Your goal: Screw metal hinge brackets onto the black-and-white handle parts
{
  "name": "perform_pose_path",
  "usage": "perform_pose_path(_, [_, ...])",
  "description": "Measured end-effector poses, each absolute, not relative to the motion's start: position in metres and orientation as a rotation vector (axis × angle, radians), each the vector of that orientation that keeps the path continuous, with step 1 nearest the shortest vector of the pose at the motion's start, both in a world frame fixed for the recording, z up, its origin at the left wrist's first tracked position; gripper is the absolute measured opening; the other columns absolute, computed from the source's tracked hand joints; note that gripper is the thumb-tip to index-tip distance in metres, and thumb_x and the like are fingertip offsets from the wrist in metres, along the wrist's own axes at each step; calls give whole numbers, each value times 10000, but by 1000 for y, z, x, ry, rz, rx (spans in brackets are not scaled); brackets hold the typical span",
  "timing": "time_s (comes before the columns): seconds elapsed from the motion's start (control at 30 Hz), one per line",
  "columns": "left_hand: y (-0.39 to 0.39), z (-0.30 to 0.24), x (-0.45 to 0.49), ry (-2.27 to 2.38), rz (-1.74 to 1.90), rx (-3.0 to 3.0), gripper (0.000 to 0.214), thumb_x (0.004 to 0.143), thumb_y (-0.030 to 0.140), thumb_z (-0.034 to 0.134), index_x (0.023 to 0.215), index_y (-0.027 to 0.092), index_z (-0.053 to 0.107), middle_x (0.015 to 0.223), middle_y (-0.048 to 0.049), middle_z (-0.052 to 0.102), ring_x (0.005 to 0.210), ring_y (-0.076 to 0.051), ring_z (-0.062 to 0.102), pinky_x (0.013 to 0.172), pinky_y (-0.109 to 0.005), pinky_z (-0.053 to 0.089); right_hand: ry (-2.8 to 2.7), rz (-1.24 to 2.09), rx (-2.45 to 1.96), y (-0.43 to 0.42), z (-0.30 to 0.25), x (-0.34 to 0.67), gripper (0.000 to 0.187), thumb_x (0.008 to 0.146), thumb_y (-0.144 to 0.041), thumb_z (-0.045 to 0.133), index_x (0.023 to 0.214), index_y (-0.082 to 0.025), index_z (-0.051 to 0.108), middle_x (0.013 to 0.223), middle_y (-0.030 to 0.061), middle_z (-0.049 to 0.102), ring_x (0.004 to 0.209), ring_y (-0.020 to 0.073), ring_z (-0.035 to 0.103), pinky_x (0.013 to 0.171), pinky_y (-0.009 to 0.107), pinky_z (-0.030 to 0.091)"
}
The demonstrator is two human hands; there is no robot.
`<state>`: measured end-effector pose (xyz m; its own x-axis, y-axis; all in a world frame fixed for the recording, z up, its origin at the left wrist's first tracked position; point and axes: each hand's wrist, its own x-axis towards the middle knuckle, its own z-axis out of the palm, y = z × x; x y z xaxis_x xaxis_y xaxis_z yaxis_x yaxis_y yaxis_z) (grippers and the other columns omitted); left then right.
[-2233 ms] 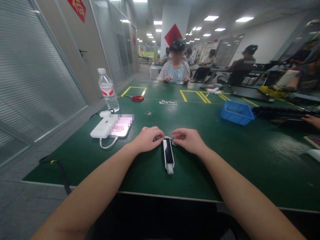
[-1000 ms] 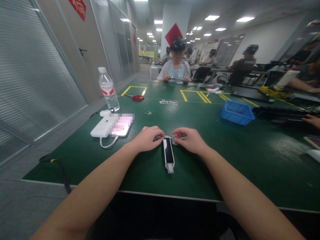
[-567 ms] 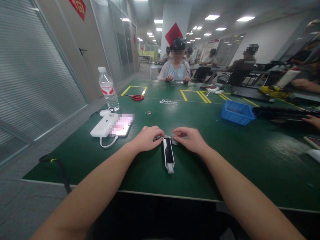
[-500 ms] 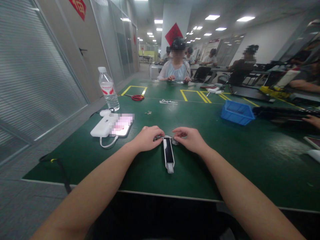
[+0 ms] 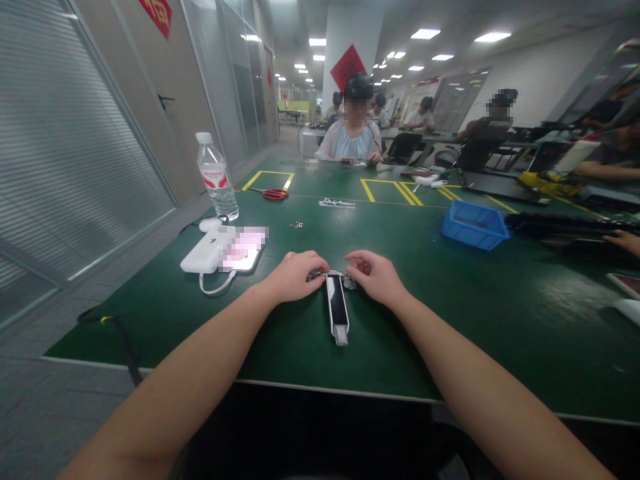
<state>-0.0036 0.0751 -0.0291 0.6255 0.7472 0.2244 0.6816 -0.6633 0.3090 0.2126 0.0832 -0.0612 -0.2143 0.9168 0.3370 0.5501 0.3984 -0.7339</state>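
A slim white-framed device [image 5: 337, 303] with a black face and a pale translucent end lies lengthwise on the green table [image 5: 280, 353], close in front of me. At its far end my left hand [image 5: 299, 275] pinches a small metallic part [image 5: 316, 275], whose kind I cannot make out. On the other side, my right hand [image 5: 376, 275] has its fingers curled and thumb and fingertips close together by the same end. Whatever those fingertips hold is too small to name. Some small pale pieces [image 5: 350, 283] lie beside the device, just under my right fingers.
To the left are a white power bank [image 5: 203, 253], a cabled phone [image 5: 250, 250] and a water bottle [image 5: 217, 180]. Small metal bits [image 5: 297, 225], red-handled scissors [image 5: 275, 195] and white strips [image 5: 337, 203] lie farther off. A blue bin [image 5: 474, 227] stands right; a person [image 5: 350, 137] sits opposite.
My right hand has shifted slightly, its fingers curling a little more at the device's far end. My left hand and the device stay in place.
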Motion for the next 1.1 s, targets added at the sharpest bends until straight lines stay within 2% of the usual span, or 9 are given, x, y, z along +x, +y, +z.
perform_pose_path(0.2, [74, -27, -4, 1182, 494, 2640, 193, 860, 264, 502, 992, 206, 629, 985, -42, 625, 956, -199, 584, 836, -346, 402, -1793, 627, -1328, 89, -64, 212, 187, 798, -263, 530, 910, -167, 645, 699, 16, 635, 597, 129, 566, 590, 270, 473])
perform_pose_path(0.4, [75, -29, -4, 1168, 510, 2651, 179, 861, 265, 511, 983, 205, 627, 982, -41, 625, 939, -193, 587, 816, -331, 412, -1824, 871, -1248, 90, -63, 219, 269, 729, -245, 616, 987, -169, 617, 707, -11, 608, 574, 106, 546, 558, 243, 467])
perform_pose_path(0.57, [76, -30, -4, 1157, 528, 2651, 174, 861, 256, 510, 979, 204, 626, 974, -38, 624, 932, -189, 586, 815, -325, 418, -1810, 709, -1392, 89, -64, 212, 174, 809, -285, 545, 885, -157, 635, 730, 32, 654, 641, 136, 586, 621, 273, 472])
perform_pose_path(0.67, [76, -30, -4, 1149, 530, 2646, 170, 861, 258, 514, 976, 201, 625, 971, -37, 623, 919, -186, 586, 811, -323, 423, -1795, 768, -1356, 89, -64, 212, 199, 816, -310, 536, 907, -159, 627, 748, 30, 653, 650, 134, 588, 632, 274, 472])
perform_pose_path(0.8, [76, -29, -4, 1152, 524, 2647, 172, 862, 260, 516, 977, 201, 628, 978, -43, 622, 928, -189, 584, 807, -322, 425, -1853, 824, -1323, 88, -63, 216, 283, 748, -310, 614, 987, -160, 614, 727, 5, 630, 597, 125, 558, 592, 264, 463])
perform_pose_path(0.97, [76, -30, -5, 1155, 524, 2647, 183, 856, 247, 514, 997, 203, 623, 985, -42, 625, 928, -189, 588, 812, -329, 426, -1847, 715, -1413, 89, -63, 212, 206, 830, -320, 515, 878, -162, 638, 761, 46, 676, 665, 152, 597, 634, 283, 464])
perform_pose_path(1.1, [72, -24, -2, 1118, 736, 2634, 206, 813, 214, 544, 1007, 185, 606, 953, -45, 627, 860, -168, 589, 792, -319, 429, -1832, 730, -1407, 88, -63, 212, 218, 837, -326, 506, 873, -161, 645, 779, 45, 686, 683, 147, 598, 658, 280, 463])
